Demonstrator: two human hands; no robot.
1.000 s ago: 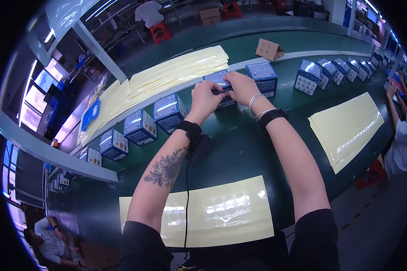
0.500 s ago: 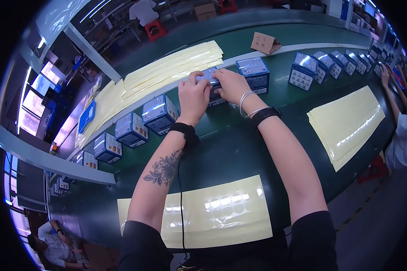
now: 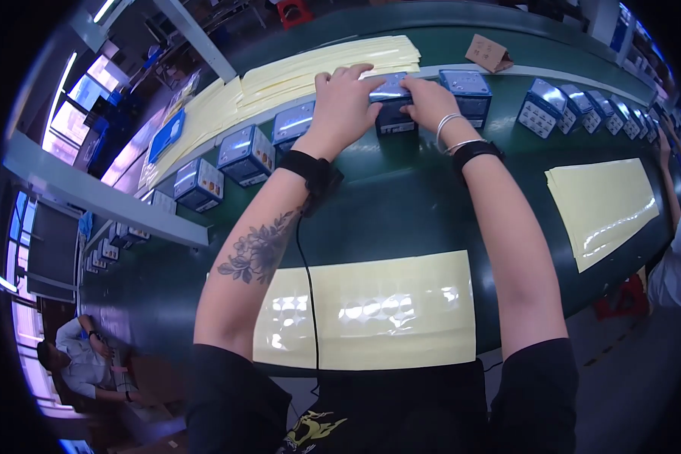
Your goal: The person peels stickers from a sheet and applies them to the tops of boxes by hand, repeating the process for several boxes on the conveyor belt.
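Observation:
A blue box point(image 3: 396, 115) with a pale, shiny top stands on the green conveyor belt between my two hands. At its left is my left hand point(image 3: 343, 110), the fingers spread and the thumb by the box's left side; whether it touches is hard to tell. My right hand point(image 3: 433, 104) grips the box's right edge, fingertips on the top corner and thumb on the front face. Close to my body lies a yellowish sheet of clear round stickers point(image 3: 386, 310), some spots showing as bare circles. My left forearm covers part of that sheet's left side.
Similar boxes line the belt, including one right of my hand point(image 3: 467, 97) and one at left point(image 3: 246, 155). Yellow sheets point(image 3: 280, 94) lie beyond the rail; another stack point(image 3: 604, 208) lies at right. A folded cardboard sign point(image 3: 489, 53) stands behind. A co-worker's arm point(image 3: 670, 170) reaches in.
My left hand's fingers have spread and lifted off the top of the box. My right hand stays at its right edge. The whole view has shifted, with the boxes now higher in the picture.

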